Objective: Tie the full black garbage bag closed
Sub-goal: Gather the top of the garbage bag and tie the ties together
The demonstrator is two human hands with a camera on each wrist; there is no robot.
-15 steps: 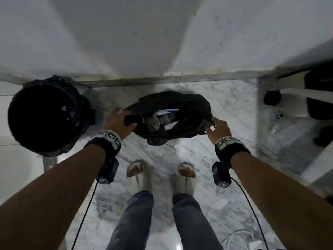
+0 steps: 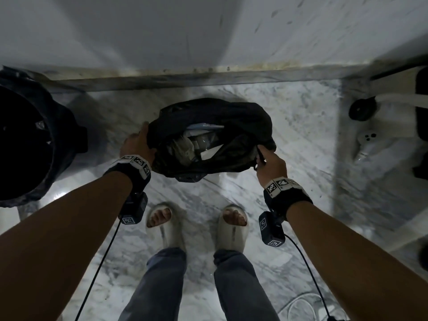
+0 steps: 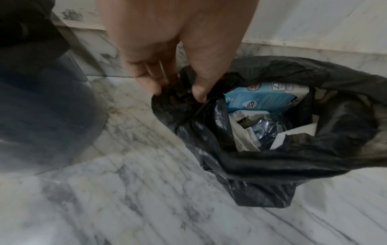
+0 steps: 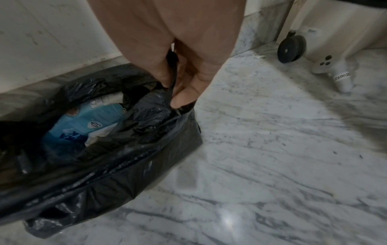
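Observation:
The black garbage bag [image 2: 231, 117] stands on the marble floor in front of my feet, its mouth open. Inside lie a blue and white carton [image 3: 266, 96] and crumpled wrappers. My left hand [image 2: 136, 144] pinches the bunched left edge of the bag's rim; in the left wrist view the thumb and fingers of that left hand [image 3: 178, 92] squeeze the black plastic [image 3: 173, 106]. My right hand [image 2: 269, 163] grips the rim's right edge, and in the right wrist view the right hand [image 4: 176, 92] holds a gathered strip of the bag [image 4: 146, 132].
A black bin [image 2: 30, 144] lined with a dark bag stands at the left. A white wall and marble skirting [image 2: 208, 75] run behind the bag. At the right are a white frame with a black caster wheel [image 2: 362, 111] and a white controller [image 2: 368, 140]. My sandalled feet [image 2: 164, 218] are near.
The bag's mouth looks a little wider, with both hands still holding its opposite edges. The right hand has shifted slightly lower and outward.

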